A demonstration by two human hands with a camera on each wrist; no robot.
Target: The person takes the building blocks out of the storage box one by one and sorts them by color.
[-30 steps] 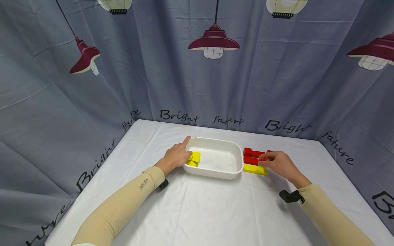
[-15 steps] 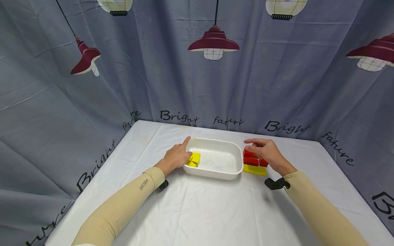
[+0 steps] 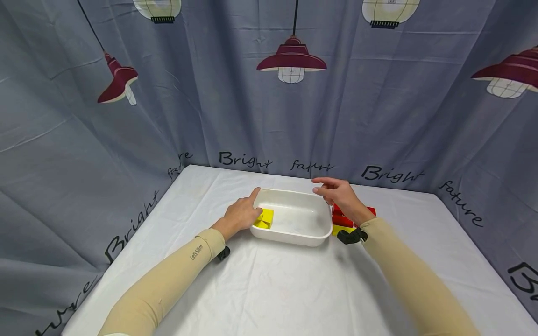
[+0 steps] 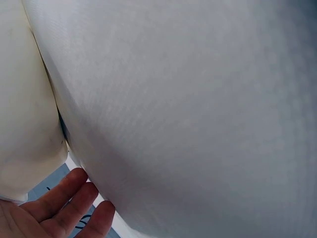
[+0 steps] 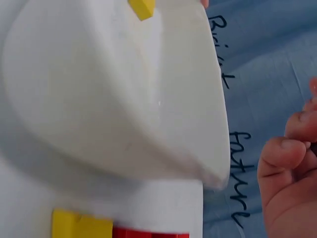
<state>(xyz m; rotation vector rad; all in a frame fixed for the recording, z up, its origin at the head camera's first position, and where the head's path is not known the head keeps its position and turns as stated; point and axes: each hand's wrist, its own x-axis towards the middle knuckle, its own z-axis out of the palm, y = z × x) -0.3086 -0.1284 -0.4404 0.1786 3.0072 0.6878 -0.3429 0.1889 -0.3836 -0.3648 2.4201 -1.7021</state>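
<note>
A white plastic tray [image 3: 290, 238] stands on the cloth between the two hands. My left hand [image 3: 239, 213] holds its left end, thumb over the rim and index finger stretched along the back left corner. Yellow blocks [image 3: 265, 218] lie inside by that thumb. Fingers [image 4: 62, 201] appear at the tray's side in the left wrist view. My right hand [image 3: 341, 196] hovers by the tray's back right corner, index finger and thumb apart, with nothing seen between them. Below it sit red blocks [image 3: 344, 220] and a yellow block [image 3: 342, 230], partly hidden by the hand and wrist.
A white cloth covers the table [image 3: 277, 289]. Behind it and at both sides hangs a blue-grey curtain [image 3: 235, 107] printed with lamps and lettering. A black wrist mount [image 3: 352, 236] sits under the right wrist.
My right hand has come away from the right end of the red blocks, moving left and back to the tray's far right corner. The left hand and tray stay put.
</note>
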